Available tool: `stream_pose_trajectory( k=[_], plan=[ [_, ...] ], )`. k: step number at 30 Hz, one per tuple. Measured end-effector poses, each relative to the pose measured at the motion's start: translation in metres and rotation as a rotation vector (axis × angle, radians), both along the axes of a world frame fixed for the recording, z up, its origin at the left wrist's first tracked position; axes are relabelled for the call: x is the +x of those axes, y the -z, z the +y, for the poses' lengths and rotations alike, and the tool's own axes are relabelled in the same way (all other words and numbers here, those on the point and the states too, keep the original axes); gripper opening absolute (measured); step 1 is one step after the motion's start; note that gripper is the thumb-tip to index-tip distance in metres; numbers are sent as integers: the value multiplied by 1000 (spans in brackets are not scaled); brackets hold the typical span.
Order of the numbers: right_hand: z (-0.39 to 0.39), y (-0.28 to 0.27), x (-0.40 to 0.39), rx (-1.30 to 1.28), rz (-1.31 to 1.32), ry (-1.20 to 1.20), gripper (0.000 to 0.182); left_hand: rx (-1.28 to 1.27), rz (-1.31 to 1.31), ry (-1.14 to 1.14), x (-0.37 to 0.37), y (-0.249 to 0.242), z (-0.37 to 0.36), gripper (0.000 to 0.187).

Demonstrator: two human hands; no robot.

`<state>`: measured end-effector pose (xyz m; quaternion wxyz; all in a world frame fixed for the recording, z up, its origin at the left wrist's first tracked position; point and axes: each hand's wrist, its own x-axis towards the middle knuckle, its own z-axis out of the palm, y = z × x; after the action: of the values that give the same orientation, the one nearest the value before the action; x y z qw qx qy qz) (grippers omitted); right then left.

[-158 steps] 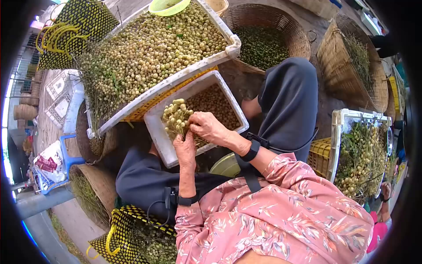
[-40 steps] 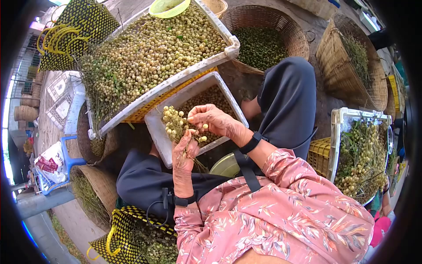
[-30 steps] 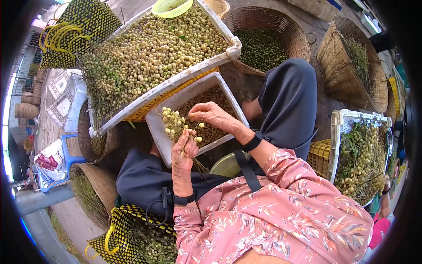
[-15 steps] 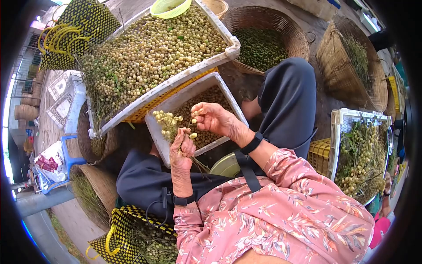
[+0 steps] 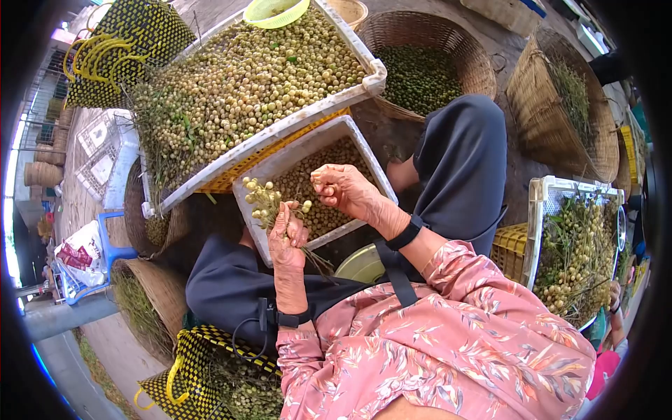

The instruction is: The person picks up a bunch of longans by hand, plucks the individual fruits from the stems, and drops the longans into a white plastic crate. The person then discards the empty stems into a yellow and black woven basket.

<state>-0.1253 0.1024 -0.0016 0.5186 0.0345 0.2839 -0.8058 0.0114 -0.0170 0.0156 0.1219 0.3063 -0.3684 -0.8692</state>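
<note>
The left hand (image 5: 288, 236) is clenching a stemmed fruit bunch (image 5: 261, 200); the right hand (image 5: 350, 192), loosely curled, hold unclear, is hovering above a white box (image 5: 290, 156).

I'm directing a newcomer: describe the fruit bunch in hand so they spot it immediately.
Find the white box between the person's legs. Over its left side in the view, the left hand holds the fruit bunch. Unlike the loose fruit in the box, it is on stems.
</note>
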Motion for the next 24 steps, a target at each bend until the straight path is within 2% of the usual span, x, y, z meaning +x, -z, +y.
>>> stream_pose_trajectory(
  k=[5,7,11,13,16,19,21,24],
  plan=[
    [-9,-14,13,247,269,-189,15,-35,-46,-49,-2,0,0,26],
    [-11,-8,19,201,433,-255,20,-50,-82,-83,-1,0,0,25],
    [-7,-4,17,186,174,-154,12,-27,-29,-54,1,2,-3,25],
    [-2,3,9,88,19,-39,10,-9,10,-63,1,1,-3,26],
    [-1,0,8,136,86,-84,9,-9,32,-53,1,4,-6,26],
    [-7,-9,20,148,135,-226,17,-12,-6,-77,-1,3,-3,27],
    [-13,-11,27,111,155,-218,9,-16,-39,-97,-1,4,-1,28],
    [-10,-2,25,88,147,-223,14,-24,-52,-85,-1,5,0,29]
  ],
)
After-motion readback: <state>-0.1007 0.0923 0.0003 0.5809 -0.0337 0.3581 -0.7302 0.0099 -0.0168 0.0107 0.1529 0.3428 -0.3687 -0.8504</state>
